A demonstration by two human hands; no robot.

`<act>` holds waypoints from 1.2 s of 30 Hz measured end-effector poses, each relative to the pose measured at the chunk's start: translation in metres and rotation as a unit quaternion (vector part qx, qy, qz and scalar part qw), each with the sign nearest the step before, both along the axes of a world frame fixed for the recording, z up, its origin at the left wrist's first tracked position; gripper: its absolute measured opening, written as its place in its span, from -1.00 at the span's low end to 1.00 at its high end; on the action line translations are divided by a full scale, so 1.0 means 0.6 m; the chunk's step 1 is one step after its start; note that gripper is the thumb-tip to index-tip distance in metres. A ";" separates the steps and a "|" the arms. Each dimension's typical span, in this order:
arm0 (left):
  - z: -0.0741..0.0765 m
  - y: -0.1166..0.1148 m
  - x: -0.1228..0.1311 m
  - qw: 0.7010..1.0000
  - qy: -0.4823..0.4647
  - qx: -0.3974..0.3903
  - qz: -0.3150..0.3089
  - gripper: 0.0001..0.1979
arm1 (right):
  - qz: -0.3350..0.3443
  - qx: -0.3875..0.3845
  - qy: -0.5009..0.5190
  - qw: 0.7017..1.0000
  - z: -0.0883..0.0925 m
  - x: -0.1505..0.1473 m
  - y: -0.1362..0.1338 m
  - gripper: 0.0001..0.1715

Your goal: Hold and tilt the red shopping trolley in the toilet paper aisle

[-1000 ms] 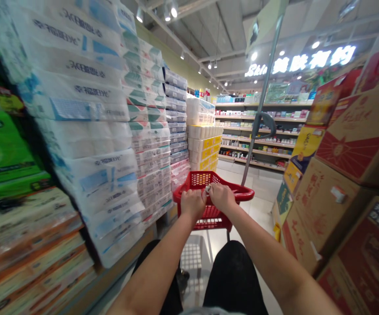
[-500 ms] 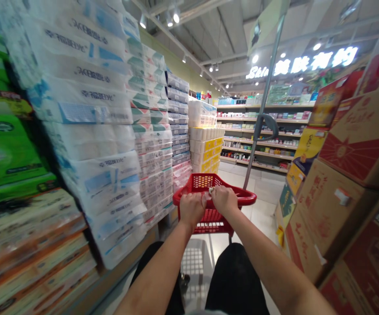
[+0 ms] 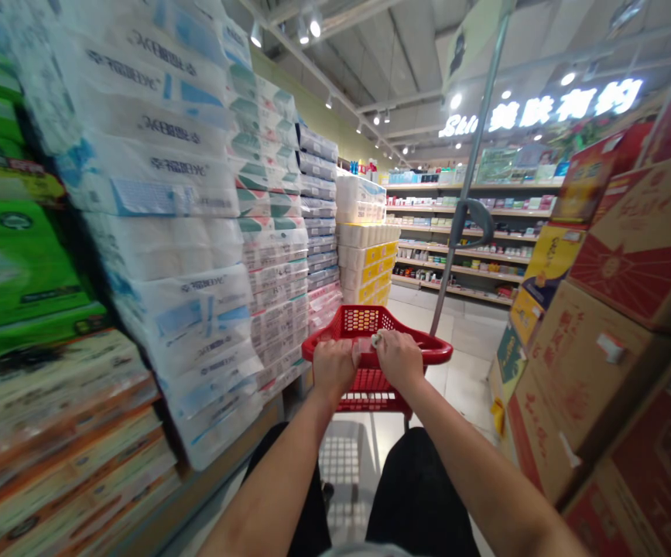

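A red plastic shopping cart (image 3: 370, 379) stands right in front of me, its basket pierced with a grid of holes. My left hand (image 3: 335, 367) is closed around the left part of its handle. Beside it, a little to the right, my right hand (image 3: 398, 358) grips the same handle. A small pale thing (image 3: 376, 339) shows at the thumb side of my right hand; I cannot make out what it is. Both forearms reach forward over my knees.
Tall stacks of wrapped tissue packs (image 3: 190, 302) line the left side. On the right rise stacked cardboard boxes (image 3: 579, 363). A grey metal pole (image 3: 474, 155) with a hooked handle stands beyond the cart's right side. Shelves of small goods (image 3: 463, 255) cross the back.
The view has shifted slightly, with the boxes and sign sitting a little further right. Both hands keep their hold on the cart handle.
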State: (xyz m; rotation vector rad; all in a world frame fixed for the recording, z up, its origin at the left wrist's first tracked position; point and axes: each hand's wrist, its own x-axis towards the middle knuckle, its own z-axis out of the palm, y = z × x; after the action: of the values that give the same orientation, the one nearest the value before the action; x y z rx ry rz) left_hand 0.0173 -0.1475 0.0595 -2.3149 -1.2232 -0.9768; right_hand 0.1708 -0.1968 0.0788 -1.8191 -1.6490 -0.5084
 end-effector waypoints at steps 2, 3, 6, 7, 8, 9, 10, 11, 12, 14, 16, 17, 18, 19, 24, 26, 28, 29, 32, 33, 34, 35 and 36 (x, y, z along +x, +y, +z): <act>-0.002 0.001 -0.006 1.000 -0.009 0.003 0.005 -0.65 | 0.033 0.035 -0.019 0.999 -0.009 -0.004 -0.006 -0.64; -0.003 0.002 -0.009 1.000 -0.013 0.005 0.007 -0.65 | 0.040 0.028 -0.019 0.999 -0.007 -0.005 -0.007 -0.64; -0.004 0.003 -0.016 1.000 -0.015 0.010 0.010 -0.66 | 0.017 -0.067 0.021 0.997 0.014 -0.005 0.007 -0.62; -0.004 0.004 -0.017 1.000 -0.014 0.011 0.012 -0.66 | 0.008 -0.098 0.037 0.994 0.021 -0.006 0.013 -0.57; -0.004 0.004 -0.018 1.000 -0.014 0.011 0.013 -0.67 | 0.001 -0.117 0.047 0.992 0.026 -0.006 0.018 -0.54; -0.004 0.005 -0.019 1.000 -0.012 0.011 0.013 -0.67 | -0.006 -0.120 0.049 0.992 0.027 -0.008 0.022 -0.54; -0.004 0.005 -0.020 1.000 -0.011 0.012 0.014 -0.67 | -0.012 -0.104 0.042 0.994 0.023 -0.009 0.022 -0.55; -0.004 0.006 -0.021 1.000 -0.010 0.013 0.014 -0.67 | -0.014 -0.076 0.029 0.997 0.017 -0.012 0.020 -0.58; -0.004 0.006 -0.021 1.000 -0.010 0.014 0.013 -0.67 | -0.012 -0.040 0.014 0.999 0.008 -0.013 0.016 -0.62; -0.004 0.006 -0.023 1.000 -0.011 0.017 0.012 -0.66 | 0.012 0.023 -0.013 1.000 -0.007 -0.015 0.006 -0.66; -0.004 0.006 -0.023 1.000 -0.015 0.020 0.013 -0.65 | 0.040 0.037 -0.025 0.998 -0.012 -0.014 0.000 -0.66; -0.004 0.006 -0.023 1.000 -0.016 0.020 0.013 -0.66 | 0.045 0.022 -0.022 0.999 -0.009 -0.012 0.001 -0.68; -0.004 0.006 -0.023 1.000 -0.016 0.021 0.014 -0.66 | 0.042 -0.003 -0.014 0.999 -0.004 -0.010 0.003 -0.69; -0.004 0.006 -0.023 1.000 -0.014 0.020 0.014 -0.67 | 0.034 -0.030 -0.002 0.999 0.002 -0.007 0.008 -0.68; -0.005 0.007 -0.019 1.000 -0.009 0.014 0.014 -0.68 | 0.009 -0.022 0.012 1.000 -0.003 -0.001 0.021 -0.65; -0.005 0.006 -0.018 1.000 -0.016 0.012 0.014 -0.67 | 0.032 0.052 -0.007 0.998 -0.024 -0.002 0.013 -0.66; -0.004 0.005 -0.019 1.000 -0.019 0.010 0.012 -0.67 | 0.064 0.108 -0.023 0.992 -0.041 -0.002 0.002 -0.64; -0.003 0.005 -0.019 1.000 -0.020 0.009 0.011 -0.67 | 0.077 0.116 -0.027 0.990 -0.043 -0.002 -0.002 -0.63; -0.001 0.004 -0.018 1.000 -0.018 0.003 0.013 -0.67 | 0.077 0.056 -0.005 0.995 -0.022 0.000 -0.003 -0.65; 0.000 0.004 -0.017 1.000 -0.016 0.002 0.015 -0.66 | 0.065 0.018 0.013 0.998 -0.010 0.001 0.000 -0.65; 0.000 0.004 -0.016 1.000 -0.015 0.002 0.017 -0.66 | 0.049 -0.022 0.031 0.998 0.002 0.002 0.003 -0.64; 0.000 0.004 -0.015 1.000 -0.012 0.002 0.019 -0.66 | 0.033 -0.054 0.046 0.997 0.010 0.002 0.007 -0.62; 0.000 0.004 -0.014 1.000 -0.010 0.002 0.020 -0.66 | 0.021 -0.070 0.054 0.996 0.015 0.002 0.009 -0.60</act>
State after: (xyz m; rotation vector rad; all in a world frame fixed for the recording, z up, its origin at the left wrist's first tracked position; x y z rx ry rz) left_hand 0.0091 -0.1451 0.0594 -2.2739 -1.2706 -0.9886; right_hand 0.1721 -0.1917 0.0877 -1.8725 -1.6823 -0.2756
